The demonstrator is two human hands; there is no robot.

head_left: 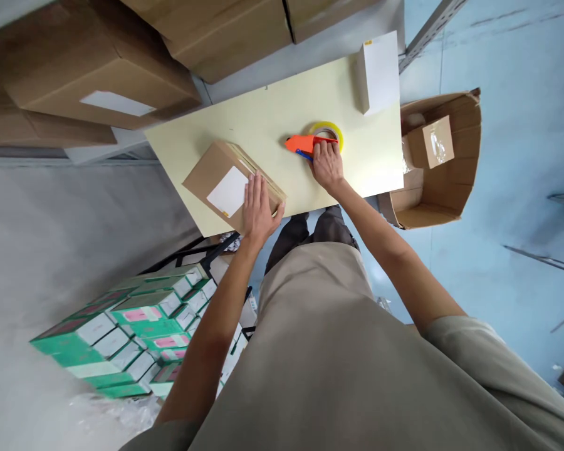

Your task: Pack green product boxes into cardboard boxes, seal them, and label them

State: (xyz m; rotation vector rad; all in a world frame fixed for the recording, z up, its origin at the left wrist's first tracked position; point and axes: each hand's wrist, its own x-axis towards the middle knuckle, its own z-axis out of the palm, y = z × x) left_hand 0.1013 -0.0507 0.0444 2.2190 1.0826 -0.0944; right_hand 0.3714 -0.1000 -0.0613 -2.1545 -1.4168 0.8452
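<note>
My left hand lies with its fingers stretched over a brown cardboard box at the left of the pale table. Its fingertips touch the edge of a white label on the box, and the thumb rests along the side. Farther right, my right hand is closed around an orange tape dispenser with a blue part on its near side. A roll of yellowish tape sits on the dispenser. Fingers cover part of its handle.
A white box stands at the table's far right corner. Beyond the right edge, an open carton holds a smaller taped box. Large cardboard boxes line the shelf behind. Green and white boxes are stacked at lower left.
</note>
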